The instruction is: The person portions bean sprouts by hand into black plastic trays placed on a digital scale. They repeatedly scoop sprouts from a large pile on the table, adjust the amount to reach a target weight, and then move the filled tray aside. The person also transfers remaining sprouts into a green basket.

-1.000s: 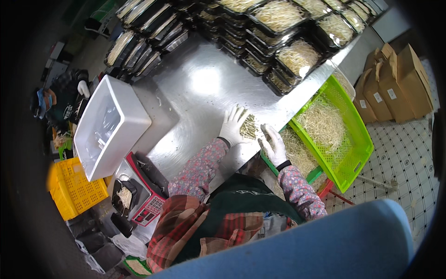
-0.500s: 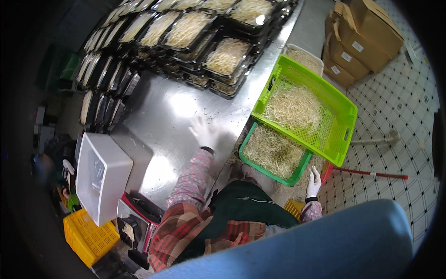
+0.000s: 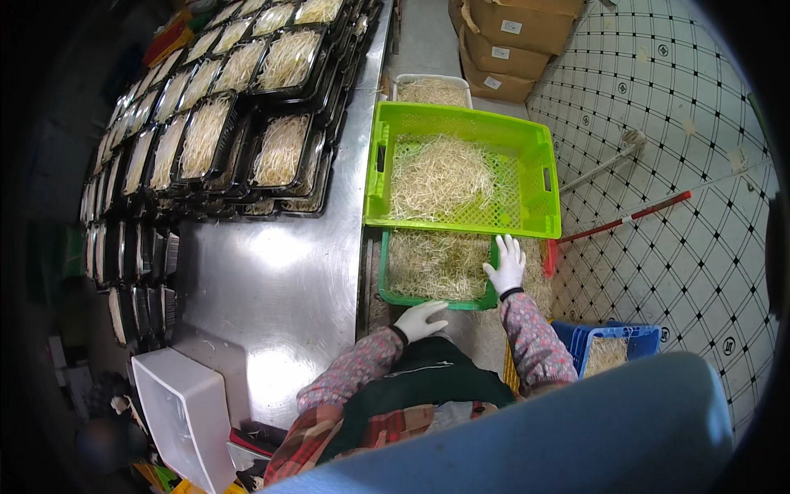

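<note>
My right hand [image 3: 508, 264], in a white glove, has its fingers spread by the right rim of the dark green crate [image 3: 393, 292]. Its fingertips reach the near edge of a lime-green crate [image 3: 461, 228]; whether they touch it I cannot tell. My left hand [image 3: 421, 320], gloved too, lies flat with fingers stretched out just below the dark green crate's near rim, and holds nothing. Loose pale bean sprouts [image 3: 440, 177] are heaped in the lime-green crate, toward its left. Sprouts mixed with husks [image 3: 436, 263] fill the dark green crate, which is partly covered by the lime-green one.
A steel table [image 3: 271, 255] runs along my left, stacked with black trays of bean sprouts [image 3: 284, 62]. A white tub [image 3: 185, 416] stands tilted at its near end. Cardboard boxes [image 3: 514, 49], a red-handled pole [image 3: 629, 218] and blue crates [image 3: 650, 336] stand or lie to the right.
My view has turned right toward the crates. My left hand has left the tabletop for the dark green crate's near side. My right hand has moved forward to the crates' edges.
</note>
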The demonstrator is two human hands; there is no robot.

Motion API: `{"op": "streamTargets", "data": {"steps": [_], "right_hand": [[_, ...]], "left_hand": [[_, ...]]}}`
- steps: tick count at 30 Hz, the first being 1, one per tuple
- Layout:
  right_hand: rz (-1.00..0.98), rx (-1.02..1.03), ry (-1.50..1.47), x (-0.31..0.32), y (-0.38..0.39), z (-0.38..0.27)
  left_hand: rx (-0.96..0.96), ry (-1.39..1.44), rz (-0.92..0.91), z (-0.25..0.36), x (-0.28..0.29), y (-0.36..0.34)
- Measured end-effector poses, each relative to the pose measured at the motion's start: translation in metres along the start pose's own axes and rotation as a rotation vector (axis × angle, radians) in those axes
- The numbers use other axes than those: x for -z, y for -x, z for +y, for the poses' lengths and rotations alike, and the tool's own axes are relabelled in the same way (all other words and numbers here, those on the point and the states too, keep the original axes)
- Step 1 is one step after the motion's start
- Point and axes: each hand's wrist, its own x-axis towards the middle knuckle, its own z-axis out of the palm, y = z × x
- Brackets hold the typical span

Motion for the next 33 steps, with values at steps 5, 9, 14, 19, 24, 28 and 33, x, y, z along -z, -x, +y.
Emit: {"op": "streamTargets", "data": {"steps": [5, 9, 14, 19, 24, 28, 33], "right_hand": [[-0.354, 0.091, 0.261, -0.029, -0.1, -0.027], [-0.244, 0.226, 0.091, -0.062, -0.078, 0.019], [-0.431, 0.196, 0.026, -0.029, 0.031, 0.102], [-0.426, 0.315, -0.426, 0.029, 0.029, 0.148], [0.363, -0.229, 0.102, 0.079, -0.059, 0.233], [-0.07, -0.7, -0.589, 0.006, -0.042, 0.323], [0.105, -0.732, -0.507, 0.034, -0.031, 0.422]], "left_hand": [[0.356, -0.094, 0.324, -0.001, 0.038, 0.049], [0.235, -0.122, 0.615, 0.015, 0.061, 0.035], [0.369, -0.438, 0.84, 0.003, 0.048, -0.02], [0.781, 0.112, 0.899, -0.115, -0.015, -0.04], [0.763, 0.285, 1.042, -0.141, -0.004, -0.047], [0.847, 0.305, 0.865, -0.136, 0.041, -0.07], [0.764, 0.317, 0.802, -0.008, 0.031, -0.135]]}}
